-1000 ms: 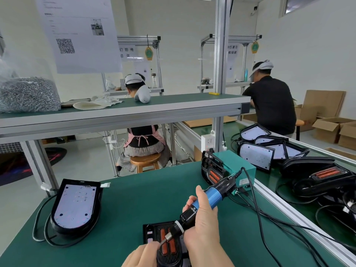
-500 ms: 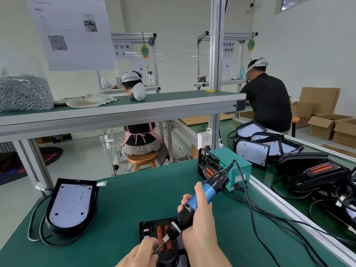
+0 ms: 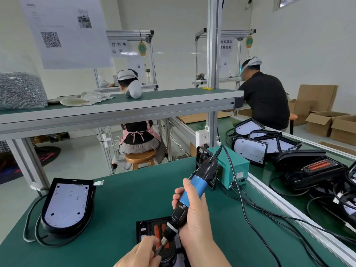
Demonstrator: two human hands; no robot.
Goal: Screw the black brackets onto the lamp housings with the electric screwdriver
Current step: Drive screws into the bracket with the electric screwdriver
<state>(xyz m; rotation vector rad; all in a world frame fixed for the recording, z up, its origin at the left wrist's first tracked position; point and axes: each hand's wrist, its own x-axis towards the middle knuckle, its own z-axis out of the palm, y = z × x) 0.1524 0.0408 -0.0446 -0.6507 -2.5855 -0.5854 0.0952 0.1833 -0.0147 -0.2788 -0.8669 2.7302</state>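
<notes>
The lamp housing (image 3: 146,228) is lying at the near edge of the green surface (image 3: 125,193), with its orange cells facing up. Above it, the right hand (image 3: 194,218) is gripping the electric screwdriver (image 3: 199,185), which is tilting down toward the housing. The left hand (image 3: 140,253) is pinching the bit at its tip, over the housing. To the housing's left another lamp unit (image 3: 65,205) is sitting face up. Behind it to the right, a teal power box (image 3: 233,168) is standing.
</notes>
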